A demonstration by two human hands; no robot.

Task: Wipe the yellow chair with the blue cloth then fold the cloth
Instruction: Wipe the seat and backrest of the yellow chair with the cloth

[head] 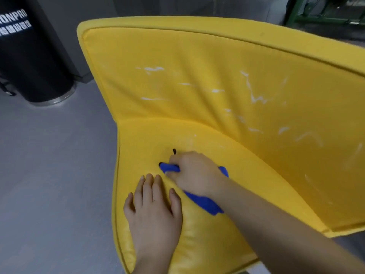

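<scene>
The right hand [194, 173] has its grip pinched tight on the bunched blue cloth [205, 202], pressing it onto the seat of the yellow chair [217, 80] right at a small black mark [174, 151] – cloth ends poke out by the fingers and under the wrist. The left hand [153, 206] lies flat beside it, fingers spread on the seat, gripping nothing – white smears streak the backrest, and a black bin [33, 56] stands on the grey floor [55, 165] to the left
</scene>
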